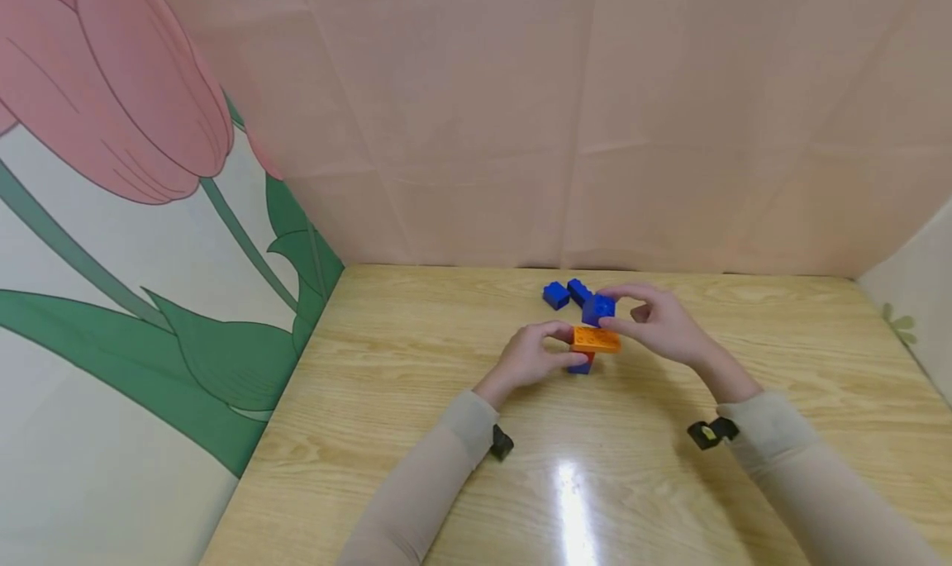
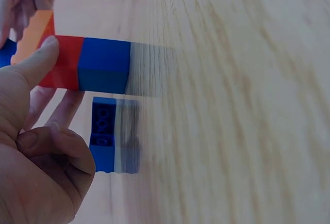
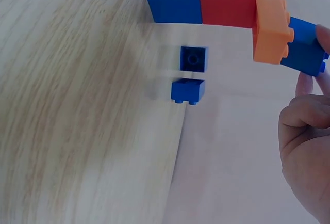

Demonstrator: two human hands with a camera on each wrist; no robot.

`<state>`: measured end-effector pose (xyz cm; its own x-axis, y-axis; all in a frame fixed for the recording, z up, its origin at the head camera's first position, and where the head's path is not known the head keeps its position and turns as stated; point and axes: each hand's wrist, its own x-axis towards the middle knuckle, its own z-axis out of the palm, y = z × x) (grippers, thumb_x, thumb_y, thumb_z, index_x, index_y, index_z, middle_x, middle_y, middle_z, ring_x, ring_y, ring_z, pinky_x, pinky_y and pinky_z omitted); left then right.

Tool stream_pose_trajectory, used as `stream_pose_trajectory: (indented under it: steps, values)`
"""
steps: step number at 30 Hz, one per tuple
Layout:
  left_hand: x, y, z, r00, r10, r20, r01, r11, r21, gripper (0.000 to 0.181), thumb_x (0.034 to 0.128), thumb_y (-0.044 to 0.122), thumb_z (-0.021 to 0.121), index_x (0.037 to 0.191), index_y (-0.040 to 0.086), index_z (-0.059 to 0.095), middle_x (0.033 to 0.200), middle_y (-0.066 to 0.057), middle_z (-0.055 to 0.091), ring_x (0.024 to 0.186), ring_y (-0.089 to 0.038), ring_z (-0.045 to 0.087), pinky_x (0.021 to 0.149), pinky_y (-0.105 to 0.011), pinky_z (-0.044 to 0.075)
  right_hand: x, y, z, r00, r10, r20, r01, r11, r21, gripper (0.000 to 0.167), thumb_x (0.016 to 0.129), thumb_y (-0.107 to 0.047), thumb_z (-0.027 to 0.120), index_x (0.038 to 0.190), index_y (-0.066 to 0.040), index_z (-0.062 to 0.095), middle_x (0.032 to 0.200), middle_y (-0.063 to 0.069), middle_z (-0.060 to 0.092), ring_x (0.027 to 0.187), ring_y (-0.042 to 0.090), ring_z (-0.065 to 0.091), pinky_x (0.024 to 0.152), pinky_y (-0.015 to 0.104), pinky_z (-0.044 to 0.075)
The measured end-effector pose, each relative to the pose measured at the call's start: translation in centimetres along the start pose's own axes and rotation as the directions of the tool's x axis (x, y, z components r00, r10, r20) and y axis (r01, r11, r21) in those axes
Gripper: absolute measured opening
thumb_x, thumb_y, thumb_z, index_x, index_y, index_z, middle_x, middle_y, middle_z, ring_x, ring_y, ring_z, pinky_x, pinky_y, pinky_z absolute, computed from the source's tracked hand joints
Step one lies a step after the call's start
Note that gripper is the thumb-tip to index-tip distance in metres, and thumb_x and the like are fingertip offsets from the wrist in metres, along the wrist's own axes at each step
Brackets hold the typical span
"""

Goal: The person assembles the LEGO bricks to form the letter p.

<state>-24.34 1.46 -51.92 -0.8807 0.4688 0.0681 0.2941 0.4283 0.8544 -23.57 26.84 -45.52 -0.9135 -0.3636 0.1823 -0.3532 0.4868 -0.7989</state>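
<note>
Left hand (image 1: 528,357): grips red plastic brick (image 2: 69,61) mid-stack.
Right hand (image 1: 664,328): pinches square blue plastic brick (image 3: 302,48), unseated, above orange oblong plastic brick (image 1: 597,340).
Stacked: orange, red, blue base brick (image 2: 104,65).
Loose: two blue bricks (image 1: 556,296) beyond grip.

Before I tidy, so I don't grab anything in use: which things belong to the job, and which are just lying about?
In use:
bottom blue brick, red brick, orange brick: stacked, gripped by the left hand
upper blue brick: pinched by the right hand

Lying about:
left loose blue brick, right loose blue brick: neither held, perhaps for later
</note>
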Motion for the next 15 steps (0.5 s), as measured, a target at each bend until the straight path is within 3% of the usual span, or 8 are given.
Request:
stream_pose_trajectory:
  steps: [4,8,11,15]
  values:
    - [0.0,0.0,0.0,1.0,0.008,0.0,-0.008,1.0,-0.001,0.039,0.0892,0.051,0.079,0.12,0.028,0.073,0.11,0.021,0.069,0.117,-0.006,0.06,0.107,-0.048,0.046,0.0,-0.5,0.0,1.0,-0.003,0.009,0.003,1.0,-0.009,0.043,0.097,-0.024,0.077,0.138,-0.017,0.065,0.132,0.01,0.061,0.047,0.014,0.037,0.045,0.027,0.037]
    - [-0.1,0.0,-0.1,1.0,0.013,0.001,-0.013,1.0,0.0,0.039,0.0894,0.051,0.078,0.12,0.029,0.073,0.11,0.021,0.069,0.116,-0.005,0.06,0.108,-0.049,0.045,0.0,-1.0,0.2,0.999,-0.041,0.021,0.042,0.998,-0.042,0.041,0.097,-0.024,0.078,0.136,-0.019,0.068,0.13,0.008,0.063,0.075,0.017,0.056,0.06,0.026,0.05]
    - [0.0,0.0,-0.1,1.0,0.015,0.001,-0.015,1.0,0.003,0.039,0.0894,0.052,0.078,0.121,0.029,0.073,0.11,0.021,0.069,0.116,-0.005,0.06,0.108,-0.05,0.044,0.0,-1.2,0.4,0.997,-0.062,0.034,0.064,0.996,-0.057,0.041,0.096,-0.025,0.078,0.135,-0.018,0.069,0.131,0.006,0.064,0.106,0.024,0.057,0.077,0.028,0.055]
    - [0.0,-0.1,-0.1,1.0,0.01,0.005,-0.01,1.0,0.005,0.04,0.0897,0.051,0.078,0.122,0.029,0.073,0.11,0.022,0.069,0.118,-0.006,0.06,0.108,-0.05,0.045,0.2,-1.4,0.7,0.996,-0.073,0.059,0.076,0.996,-0.056,0.041,0.096,-0.026,0.079,0.134,-0.016,0.069,0.132,0.004,0.064,0.114,0.027,0.055,0.082,0.028,0.054]
